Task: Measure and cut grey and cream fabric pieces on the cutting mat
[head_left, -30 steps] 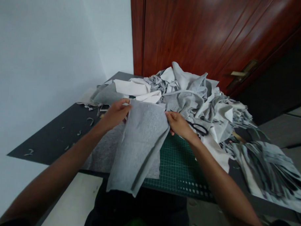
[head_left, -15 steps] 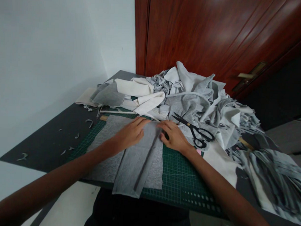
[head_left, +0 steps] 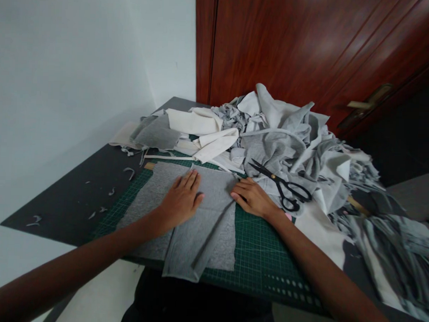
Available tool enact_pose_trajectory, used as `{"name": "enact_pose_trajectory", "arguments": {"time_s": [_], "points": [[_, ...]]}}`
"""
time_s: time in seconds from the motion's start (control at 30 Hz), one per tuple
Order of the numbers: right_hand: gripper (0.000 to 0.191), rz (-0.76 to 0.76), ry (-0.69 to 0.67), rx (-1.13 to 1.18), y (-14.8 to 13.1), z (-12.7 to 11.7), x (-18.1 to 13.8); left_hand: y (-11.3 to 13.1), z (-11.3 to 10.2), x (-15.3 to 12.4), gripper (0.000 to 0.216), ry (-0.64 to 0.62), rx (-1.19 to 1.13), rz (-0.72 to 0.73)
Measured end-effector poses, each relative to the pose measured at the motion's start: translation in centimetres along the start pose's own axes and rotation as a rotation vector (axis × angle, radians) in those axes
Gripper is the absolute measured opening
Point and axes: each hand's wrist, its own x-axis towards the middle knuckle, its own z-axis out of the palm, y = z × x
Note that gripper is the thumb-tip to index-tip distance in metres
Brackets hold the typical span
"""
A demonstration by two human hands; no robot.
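A smooth grey fabric piece (head_left: pixel 192 240) lies lengthwise over a wider speckled grey fabric sheet (head_left: pixel 222 256) on the green cutting mat (head_left: pixel 257 247). Its near end hangs a little past the mat's front edge, and a fold runs along its right side. My left hand (head_left: pixel 183 197) rests flat on the upper part of the smooth piece, fingers stretched out. At that piece's far right corner, my right hand (head_left: pixel 252 198) has its fingers curled and closed on the edge. Black-handled scissors (head_left: pixel 280 182) lie just beyond my right hand, on loose cloth.
A big heap of grey and white fabric scraps (head_left: pixel 282 135) covers the back right, against the wooden door (head_left: pixel 292 46). Cream strips (head_left: pixel 194 122) lie at the back left. Small offcuts dot the dark table (head_left: pixel 75 198). Stacked grey cloths (head_left: pixel 397 252) sit at the right edge.
My left hand has flattened onto the fabric and shifted slightly left and nearer. My right hand has moved outward to the right, and the upper end of the fabric piece is spread wider.
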Motion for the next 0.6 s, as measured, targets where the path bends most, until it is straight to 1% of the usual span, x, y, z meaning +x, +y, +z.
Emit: {"name": "enact_pose_trajectory", "arguments": {"time_s": [0.13,0.23,0.27,0.33,0.4,0.47,0.6], "points": [[0.024,0.026,0.052,0.002,0.2,0.3,-0.2,-0.8,-0.4,-0.4,0.059,0.025,0.055,-0.044],[0.005,0.053,0.074,0.057,0.4,0.1,-0.5,-1.4,-0.6,-0.7,0.060,0.005,0.062,-0.060],[0.010,0.064,0.067,0.073,0.5,0.0,-0.6,-1.6,-0.6,-0.8,0.061,0.002,0.056,-0.056],[0.030,0.089,0.048,0.085,0.7,-0.3,-0.9,-2.2,-0.6,-1.0,0.061,0.003,0.041,-0.038],[0.042,0.104,0.037,0.077,0.9,-0.5,-1.1,-2.9,-0.6,-1.2,0.062,0.005,0.028,-0.015],[0.046,0.110,0.029,0.060,0.9,-0.7,-1.3,-3.5,-0.5,-1.4,0.062,0.012,0.019,-0.004],[0.046,0.097,0.027,0.002,0.7,-1.0,-1.4,-4.1,-0.2,-1.6,0.062,0.017,0.008,-0.011]]}}
